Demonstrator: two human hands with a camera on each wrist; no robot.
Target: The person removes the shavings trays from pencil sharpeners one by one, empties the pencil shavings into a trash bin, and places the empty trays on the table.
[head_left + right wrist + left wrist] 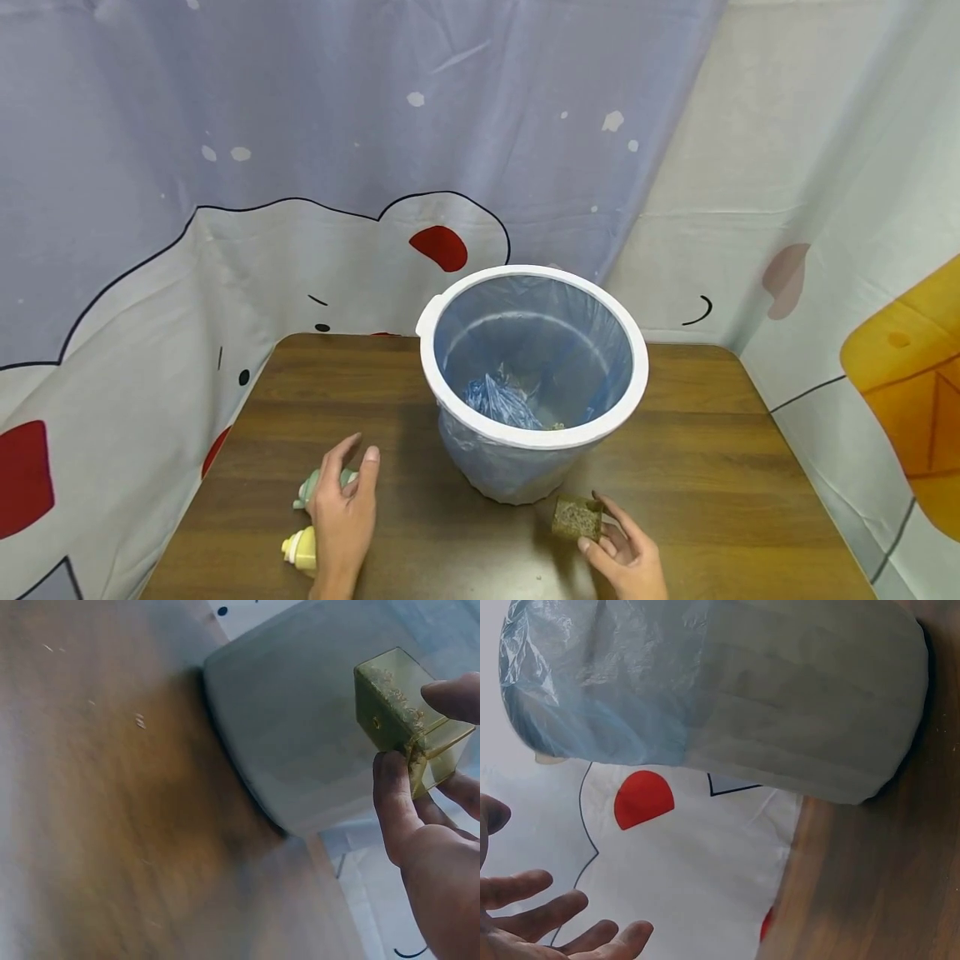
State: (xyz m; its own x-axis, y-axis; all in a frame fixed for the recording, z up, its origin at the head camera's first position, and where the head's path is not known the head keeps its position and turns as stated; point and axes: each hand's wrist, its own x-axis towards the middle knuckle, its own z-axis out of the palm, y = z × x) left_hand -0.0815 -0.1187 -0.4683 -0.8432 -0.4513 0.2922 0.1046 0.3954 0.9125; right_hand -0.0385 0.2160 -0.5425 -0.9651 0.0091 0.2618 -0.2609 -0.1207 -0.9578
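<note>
My right hand [626, 554] pinches a small see-through yellow-green box [577, 518] between thumb and fingers, in front of the bin. In the right wrist view, pale, crumbly bits show inside the box [394, 701], and one side has a small round hole. The white-rimmed trash bin [532, 435] stands upright, lined with a translucent bluish bag. Crumpled blue plastic [501, 402] lies inside it. My left hand [347, 508] holds nothing; its fingers are spread and loosely bent, left of the bin. It partly covers a green bottle-like item [306, 490] and a yellow one [302, 548].
The brown wooden table [720, 467] carries the bin near its back edge. A few tiny pale scraps [139, 720] lie on the tabletop close to the bin. Behind and beside the table hangs a printed curtain [337, 108].
</note>
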